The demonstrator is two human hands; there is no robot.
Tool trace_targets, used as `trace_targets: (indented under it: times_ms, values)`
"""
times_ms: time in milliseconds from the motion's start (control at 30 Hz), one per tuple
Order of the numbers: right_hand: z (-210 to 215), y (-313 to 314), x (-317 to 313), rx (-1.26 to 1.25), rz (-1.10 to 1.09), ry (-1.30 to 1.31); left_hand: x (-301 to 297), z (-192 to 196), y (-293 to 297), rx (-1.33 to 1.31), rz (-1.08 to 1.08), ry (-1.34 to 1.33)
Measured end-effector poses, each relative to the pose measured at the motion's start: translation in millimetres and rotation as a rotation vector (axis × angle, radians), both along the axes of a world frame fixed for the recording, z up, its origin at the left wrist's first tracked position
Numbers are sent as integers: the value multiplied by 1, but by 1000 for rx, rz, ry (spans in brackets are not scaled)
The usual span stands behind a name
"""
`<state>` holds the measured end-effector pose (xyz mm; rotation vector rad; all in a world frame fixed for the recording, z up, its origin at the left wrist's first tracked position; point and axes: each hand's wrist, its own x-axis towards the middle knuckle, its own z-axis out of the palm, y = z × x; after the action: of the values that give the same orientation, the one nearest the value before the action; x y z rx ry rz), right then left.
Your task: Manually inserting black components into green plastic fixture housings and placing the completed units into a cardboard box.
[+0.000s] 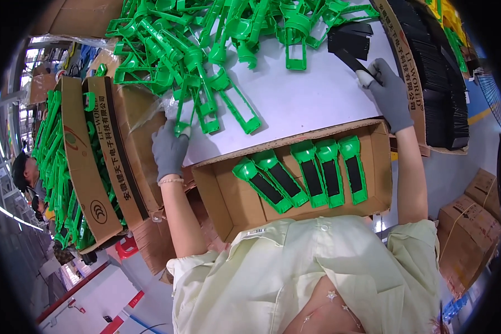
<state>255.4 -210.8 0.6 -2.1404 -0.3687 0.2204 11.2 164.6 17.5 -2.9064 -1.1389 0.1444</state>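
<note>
My left hand [171,146], in a grey glove with pale fingertips, is closed on the near end of a green plastic frame [186,104] at the left edge of the white tabletop. Part of the grip is hidden behind the fingers. On the right, my gloved right hand [388,92] pinches a flat black strip [350,60] between thumb and fingers. Just beyond it lies a small pile of similar black strips [357,40]. Below the tabletop edge, an open cardboard box [214,192] holds several green frames [309,172] with black strips set in them.
A tangled heap of green frames [228,28] covers the far tabletop [312,100]. At the left stand cartons [103,161] full of green parts. A carton of stacked black strips [437,78] is at the right, with closed boxes [470,225] on the floor. Another person [25,172] appears far left.
</note>
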Motion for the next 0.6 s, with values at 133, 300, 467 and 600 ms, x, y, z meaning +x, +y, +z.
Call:
trace_targets:
  times_ms: [133, 300, 467, 600]
  values:
    - [32, 5, -28, 217, 46, 136, -14, -15, -3, -180, 43, -119]
    - [52, -2, -64, 453, 74, 216, -36, -17, -22, -358, 56, -704]
    - [64, -7, -101, 532, 136, 452, -24, 48, -100, -786, 56, -968]
    - [74, -3, -124, 481, 242, 503, -15, 61, -147, -1329, 79, -841]
